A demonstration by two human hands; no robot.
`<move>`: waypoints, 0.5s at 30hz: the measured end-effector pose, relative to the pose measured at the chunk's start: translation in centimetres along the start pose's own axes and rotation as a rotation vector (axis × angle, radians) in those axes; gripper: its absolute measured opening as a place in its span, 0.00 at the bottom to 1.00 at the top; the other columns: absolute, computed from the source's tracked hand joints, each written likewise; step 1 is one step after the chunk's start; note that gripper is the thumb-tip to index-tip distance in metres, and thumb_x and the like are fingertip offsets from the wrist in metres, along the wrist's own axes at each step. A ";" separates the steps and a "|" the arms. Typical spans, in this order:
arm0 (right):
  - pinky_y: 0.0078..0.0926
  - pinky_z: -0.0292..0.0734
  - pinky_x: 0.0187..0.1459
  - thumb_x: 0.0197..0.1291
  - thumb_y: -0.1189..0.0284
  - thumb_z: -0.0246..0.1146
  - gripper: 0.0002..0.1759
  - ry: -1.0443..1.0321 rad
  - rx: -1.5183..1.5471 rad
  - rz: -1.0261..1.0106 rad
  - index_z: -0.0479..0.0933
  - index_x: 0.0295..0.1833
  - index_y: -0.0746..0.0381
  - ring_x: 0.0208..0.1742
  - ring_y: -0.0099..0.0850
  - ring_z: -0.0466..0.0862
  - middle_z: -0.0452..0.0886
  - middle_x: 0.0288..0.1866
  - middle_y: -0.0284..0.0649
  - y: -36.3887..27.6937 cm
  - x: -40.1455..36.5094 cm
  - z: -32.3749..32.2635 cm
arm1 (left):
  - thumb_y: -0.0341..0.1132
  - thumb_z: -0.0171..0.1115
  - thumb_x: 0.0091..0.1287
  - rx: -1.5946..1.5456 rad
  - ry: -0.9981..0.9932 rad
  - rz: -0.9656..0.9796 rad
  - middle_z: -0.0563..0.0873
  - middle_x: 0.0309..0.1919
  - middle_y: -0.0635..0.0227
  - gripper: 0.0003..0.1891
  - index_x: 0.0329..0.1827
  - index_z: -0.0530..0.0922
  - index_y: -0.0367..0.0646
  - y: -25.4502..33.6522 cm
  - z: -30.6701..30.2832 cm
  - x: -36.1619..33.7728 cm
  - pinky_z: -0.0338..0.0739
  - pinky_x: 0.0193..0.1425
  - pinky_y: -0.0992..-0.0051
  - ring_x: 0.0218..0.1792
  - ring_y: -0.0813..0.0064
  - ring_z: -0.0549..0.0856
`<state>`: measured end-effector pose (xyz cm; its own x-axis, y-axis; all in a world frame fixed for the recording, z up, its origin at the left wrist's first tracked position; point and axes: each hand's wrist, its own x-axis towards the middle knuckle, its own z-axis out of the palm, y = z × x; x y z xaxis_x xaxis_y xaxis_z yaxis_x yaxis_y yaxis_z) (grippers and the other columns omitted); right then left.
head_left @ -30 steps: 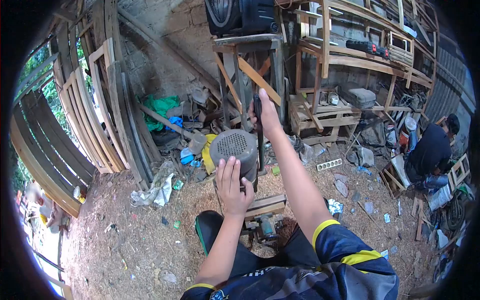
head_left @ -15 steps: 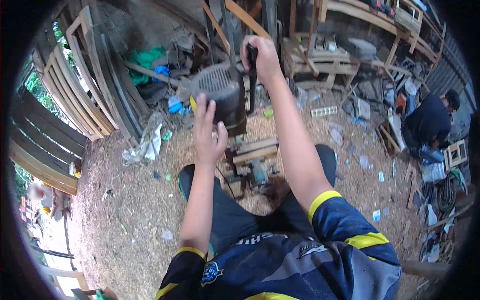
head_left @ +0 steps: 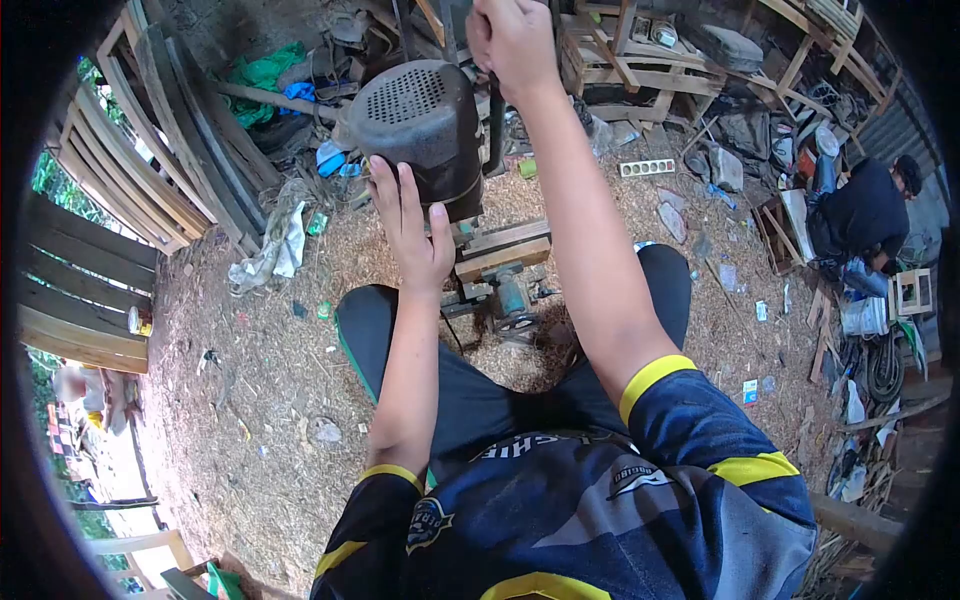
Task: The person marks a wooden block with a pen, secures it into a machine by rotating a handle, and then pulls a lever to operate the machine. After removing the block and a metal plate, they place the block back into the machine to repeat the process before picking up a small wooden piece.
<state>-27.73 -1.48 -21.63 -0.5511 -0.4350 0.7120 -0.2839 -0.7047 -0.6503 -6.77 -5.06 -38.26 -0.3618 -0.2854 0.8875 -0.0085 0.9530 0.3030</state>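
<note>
A dark machine with a perforated round cover (head_left: 415, 125) stands in front of me, above a block of wood (head_left: 503, 258) held in a metal fixture. Against the near side of its housing lies my left hand (head_left: 410, 225), its fingers spread. Up at the top edge, my right hand (head_left: 512, 45) is wrapped round a dark handle on the machine's right side; most of the handle is hidden by the fingers. Below the wood block, a greenish metal part (head_left: 512, 295) of the fixture shows between my knees.
Wooden frames (head_left: 130, 170) lean at the left. At the right a person (head_left: 865, 215) in dark clothes sits bent over beside a small wooden frame (head_left: 912, 294). Wood shavings cover the ground (head_left: 270, 400). A wooden bench (head_left: 650, 85) and scattered scrap stand behind.
The machine, its handle and both hands appear higher in view, with the machine slightly further left. The wood block below it also shows higher, and the whole scene has shifted with the camera.
</note>
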 end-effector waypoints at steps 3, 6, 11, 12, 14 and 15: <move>0.25 0.60 0.25 0.71 0.70 0.57 0.21 0.013 0.002 -0.123 0.73 0.23 0.64 0.20 0.19 0.68 0.72 0.18 0.30 -1.1 -3.0 -0.3 | 0.32 0.56 0.77 -0.007 0.029 0.012 0.53 0.90 0.42 0.36 0.89 0.61 0.37 -0.7 0.6 -0.5 0.43 0.91 0.43 0.90 0.42 0.52; 0.24 0.60 0.25 0.73 0.70 0.58 0.21 -0.012 0.025 -0.031 0.73 0.23 0.64 0.21 0.18 0.68 0.72 0.18 0.30 -0.6 -2.7 -0.6 | 0.31 0.56 0.77 -0.012 0.047 0.017 0.54 0.90 0.42 0.37 0.89 0.61 0.38 -1.2 0.9 -1.0 0.43 0.91 0.43 0.90 0.42 0.53; 0.24 0.59 0.24 0.75 0.67 0.59 0.22 -0.012 0.066 -0.014 0.73 0.24 0.64 0.20 0.18 0.67 0.72 0.18 0.30 -0.2 -2.6 -0.7 | 0.31 0.56 0.76 -0.044 0.067 0.006 0.56 0.89 0.41 0.36 0.89 0.63 0.38 -2.0 1.0 -1.5 0.43 0.91 0.44 0.89 0.41 0.55; 0.23 0.59 0.24 0.75 0.67 0.60 0.22 -0.003 0.072 -0.029 0.73 0.24 0.64 0.20 0.18 0.67 0.72 0.18 0.30 -0.4 -3.0 -0.6 | 0.31 0.57 0.76 -0.046 0.061 0.000 0.56 0.89 0.40 0.36 0.88 0.64 0.38 -2.0 0.9 -1.6 0.43 0.91 0.44 0.89 0.42 0.56; 0.23 0.59 0.24 0.76 0.66 0.60 0.22 0.068 0.071 -0.029 0.74 0.26 0.63 0.20 0.18 0.66 0.72 0.18 0.29 -0.8 -3.5 0.0 | 0.31 0.57 0.76 -0.053 0.051 -0.003 0.57 0.89 0.40 0.35 0.88 0.65 0.37 -2.0 0.6 -1.6 0.44 0.91 0.44 0.89 0.42 0.56; 0.23 0.59 0.24 0.77 0.65 0.60 0.22 0.040 0.092 -0.034 0.75 0.27 0.63 0.20 0.17 0.67 0.72 0.19 0.29 -0.8 -3.5 -0.1 | 0.31 0.56 0.76 -0.054 0.041 -0.004 0.57 0.89 0.40 0.35 0.87 0.65 0.37 -2.0 0.3 -1.5 0.44 0.91 0.44 0.89 0.42 0.56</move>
<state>-25.68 0.63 -23.61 -0.5737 -0.3889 0.7208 -0.2309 -0.7676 -0.5979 -6.50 -6.50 -40.27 -0.3236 -0.2940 0.8994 0.0408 0.9453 0.3237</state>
